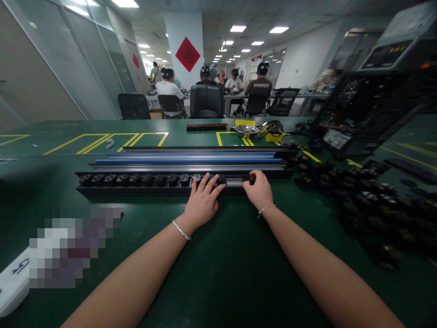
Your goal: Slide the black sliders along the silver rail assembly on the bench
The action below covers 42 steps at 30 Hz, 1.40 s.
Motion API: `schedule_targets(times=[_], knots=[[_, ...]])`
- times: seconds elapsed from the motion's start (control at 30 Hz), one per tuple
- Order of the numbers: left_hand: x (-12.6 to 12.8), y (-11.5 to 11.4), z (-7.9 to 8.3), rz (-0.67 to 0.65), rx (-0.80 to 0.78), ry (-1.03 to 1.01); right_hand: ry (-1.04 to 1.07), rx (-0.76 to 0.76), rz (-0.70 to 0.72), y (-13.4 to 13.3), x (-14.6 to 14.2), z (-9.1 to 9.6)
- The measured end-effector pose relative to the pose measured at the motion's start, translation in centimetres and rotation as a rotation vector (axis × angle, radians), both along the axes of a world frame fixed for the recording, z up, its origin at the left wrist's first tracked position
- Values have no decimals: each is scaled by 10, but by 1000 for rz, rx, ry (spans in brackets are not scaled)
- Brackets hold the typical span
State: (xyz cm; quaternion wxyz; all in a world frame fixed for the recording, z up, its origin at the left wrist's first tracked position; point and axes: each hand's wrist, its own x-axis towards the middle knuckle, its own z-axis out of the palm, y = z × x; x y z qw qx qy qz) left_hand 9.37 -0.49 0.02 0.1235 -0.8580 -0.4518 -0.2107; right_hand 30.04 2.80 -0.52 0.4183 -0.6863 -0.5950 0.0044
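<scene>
Grip of right hand (pixel 260 190) narrow around black part (pixel 252 179), left hand (pixel 202 200) loose, fingers (pixel 204 182) wide over parts (pixel 160 180) in black rail (pixel 129 191).

Rectangular ceiling lights (pixel 238 28) shine in rows over a large open room, where a red diamond-shaped decoration (pixel 187 54) hangs on a white pillar (pixel 184 25). Tall grey panels (pixel 75 59) line the left side; a white wall (pixel 303 50) recedes at right. Black chairs (pixel 206 101), one of them broad and padded, stand along a long, pale surface (pixel 234 96) in the middle distance, beyond a broad green surface (pixel 136 214) in the foreground, marked out with yellow lines (pixel 150 133).
</scene>
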Motion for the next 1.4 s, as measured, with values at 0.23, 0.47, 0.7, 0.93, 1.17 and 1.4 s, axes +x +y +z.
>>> schedule_targets(times=[0.23, 0.47, 0.7, 0.93, 1.17, 1.4], knots=[[-1, 1, -1, -7, 4, -1, 59, 11, -9, -1, 0, 2], [0, 1, -2, -6, 8, 0, 96, -1, -24, 0, 4, 3], [0, 1, -1, -3, 7, 1, 148, -28, -43, 1, 5, 3], [0, 1, -1, -1, -5, -1, 195, -53, -93, 3, 15, 2], [-1, 1, 0, -4, -22, 4, 193, -95, -139, 3, 24, 7], [-1, 0, 0, -14, -9, -11, -2, -66, -323, -7, 117, 21]])
